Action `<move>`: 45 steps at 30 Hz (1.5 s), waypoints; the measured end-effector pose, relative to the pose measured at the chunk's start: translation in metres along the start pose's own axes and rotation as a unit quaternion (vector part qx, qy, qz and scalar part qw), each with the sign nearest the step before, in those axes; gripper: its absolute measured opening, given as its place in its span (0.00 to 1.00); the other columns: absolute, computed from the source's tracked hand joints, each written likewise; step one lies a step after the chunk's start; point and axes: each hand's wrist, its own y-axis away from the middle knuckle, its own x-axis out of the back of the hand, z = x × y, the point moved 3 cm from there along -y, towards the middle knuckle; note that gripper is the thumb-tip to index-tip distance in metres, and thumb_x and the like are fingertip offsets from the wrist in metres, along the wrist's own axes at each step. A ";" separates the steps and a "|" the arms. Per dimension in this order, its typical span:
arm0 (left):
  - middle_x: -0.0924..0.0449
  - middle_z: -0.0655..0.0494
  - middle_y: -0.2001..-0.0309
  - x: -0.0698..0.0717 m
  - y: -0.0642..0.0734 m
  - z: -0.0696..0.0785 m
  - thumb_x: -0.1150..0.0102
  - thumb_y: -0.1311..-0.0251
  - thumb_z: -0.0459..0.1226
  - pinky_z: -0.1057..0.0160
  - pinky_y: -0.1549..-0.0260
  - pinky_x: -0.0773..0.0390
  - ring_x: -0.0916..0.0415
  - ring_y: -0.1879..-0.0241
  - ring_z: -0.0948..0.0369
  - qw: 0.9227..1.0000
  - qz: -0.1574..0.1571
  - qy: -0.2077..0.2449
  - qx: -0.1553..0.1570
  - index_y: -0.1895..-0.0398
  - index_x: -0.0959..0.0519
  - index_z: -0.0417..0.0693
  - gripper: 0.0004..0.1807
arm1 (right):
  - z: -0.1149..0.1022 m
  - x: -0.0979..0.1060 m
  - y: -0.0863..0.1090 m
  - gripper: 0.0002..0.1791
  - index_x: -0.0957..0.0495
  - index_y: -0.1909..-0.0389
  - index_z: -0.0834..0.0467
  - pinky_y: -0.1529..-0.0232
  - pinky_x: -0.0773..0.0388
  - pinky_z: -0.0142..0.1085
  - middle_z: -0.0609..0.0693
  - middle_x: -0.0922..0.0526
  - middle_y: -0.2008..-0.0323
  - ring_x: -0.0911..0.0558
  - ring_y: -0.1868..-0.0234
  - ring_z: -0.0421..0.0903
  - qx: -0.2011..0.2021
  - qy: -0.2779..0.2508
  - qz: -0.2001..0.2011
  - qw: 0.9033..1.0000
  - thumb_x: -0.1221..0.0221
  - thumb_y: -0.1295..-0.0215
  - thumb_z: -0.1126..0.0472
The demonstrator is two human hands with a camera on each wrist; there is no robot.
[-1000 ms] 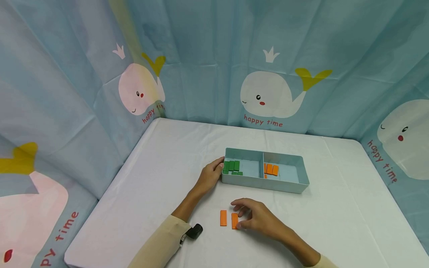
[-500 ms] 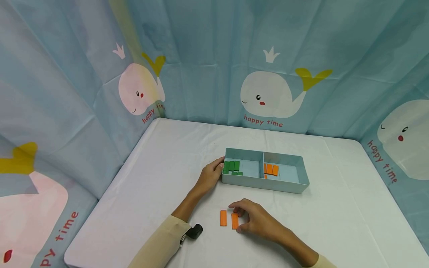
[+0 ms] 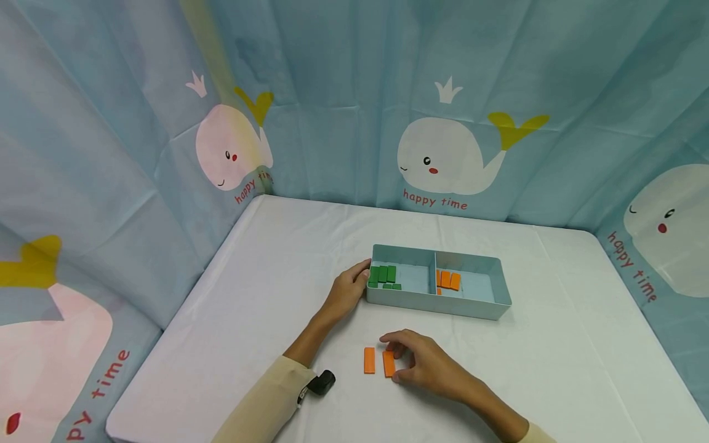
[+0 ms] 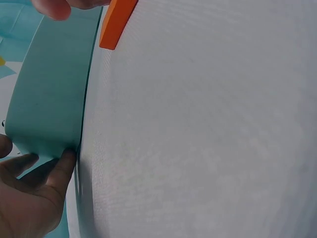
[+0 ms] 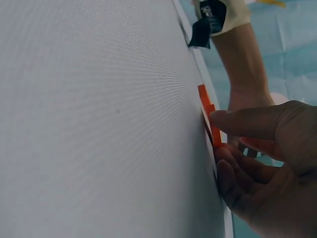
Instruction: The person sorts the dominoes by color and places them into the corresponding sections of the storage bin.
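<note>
My right hand (image 3: 429, 364) pinches an orange rectangular block (image 3: 389, 364) between thumb and fingers, close over the white table; the block (image 5: 215, 131) also shows in the right wrist view. A second orange block (image 3: 369, 360) lies flat just to its left. My left hand (image 3: 346, 289) rests against the left end of a pale blue box (image 3: 437, 306), and the left wrist view shows its fingertips (image 4: 67, 157) touching the end wall. Several green blocks (image 3: 383, 274) lie in the box's left compartment, several orange ones (image 3: 450, 280) in the right.
A divider (image 3: 432, 274) splits the box in two. White cloth covers the table (image 3: 288, 258). Blue curtains (image 3: 332, 147) with whale prints stand behind and at the sides. A black device (image 3: 321, 383) sits at the left wrist.
My right fingers have closed in on the right-hand orange block, which has shifted and turned slightly. The left hand, the box and the other block have stayed in place.
</note>
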 end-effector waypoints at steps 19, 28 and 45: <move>0.30 0.51 0.23 0.000 0.000 0.001 0.56 0.15 0.46 0.47 0.20 0.39 0.39 0.20 0.51 1.000 -0.001 -0.001 0.004 0.19 0.33 0.43 0.28 | 0.000 0.031 0.012 0.33 0.21 0.33 0.56 0.52 0.14 0.37 0.44 0.13 0.48 0.15 0.50 0.45 -0.029 -0.017 0.059 0.998 0.24 0.41 0.68; 0.30 0.50 0.23 0.001 0.001 0.001 0.57 0.15 0.45 0.46 0.20 0.39 0.39 0.20 0.51 1.000 -0.005 0.001 0.000 0.20 0.33 0.43 0.28 | -0.002 0.059 0.019 0.34 0.22 0.32 0.53 0.53 0.14 0.36 0.44 0.13 0.46 0.14 0.48 0.46 -0.033 -0.016 0.102 0.994 0.24 0.39 0.66; 0.30 0.51 0.23 0.000 0.000 0.000 0.57 0.15 0.46 0.47 0.20 0.39 0.39 0.20 0.51 1.000 0.001 -0.006 0.004 0.19 0.34 0.43 0.29 | 0.005 0.108 0.027 0.32 0.23 0.31 0.51 0.53 0.14 0.33 0.46 0.14 0.43 0.15 0.47 0.49 -0.024 0.021 0.173 0.984 0.27 0.35 0.68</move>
